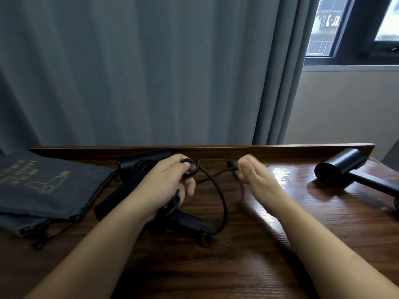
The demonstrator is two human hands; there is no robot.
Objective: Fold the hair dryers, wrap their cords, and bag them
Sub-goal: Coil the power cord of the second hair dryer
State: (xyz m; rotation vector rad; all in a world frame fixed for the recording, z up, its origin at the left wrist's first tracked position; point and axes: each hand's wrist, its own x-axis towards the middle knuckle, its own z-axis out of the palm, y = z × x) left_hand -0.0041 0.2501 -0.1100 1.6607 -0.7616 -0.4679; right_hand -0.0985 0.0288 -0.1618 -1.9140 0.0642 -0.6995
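A black hair dryer (129, 182) lies left of centre on the wooden table (216, 266), mostly under my left hand (170, 180). That hand grips coiled loops of its black cord (220, 190). The loose cord arcs right, and my right hand (250, 169) pinches it near the far end, by the plug. A black block on the cord (190, 221) rests near my left wrist. A second black hair dryer (341, 169) lies unfolded at the right, handle pointing right. Dark grey drawstring bags (43, 186) with a gold dryer print lie flat at the left.
A raised wooden lip (216, 148) runs along the table's far edge, with grey curtains (151, 72) right behind it. A window (354, 29) and pale wall are at the upper right. Bag drawstrings (49, 236) trail toward the near left.
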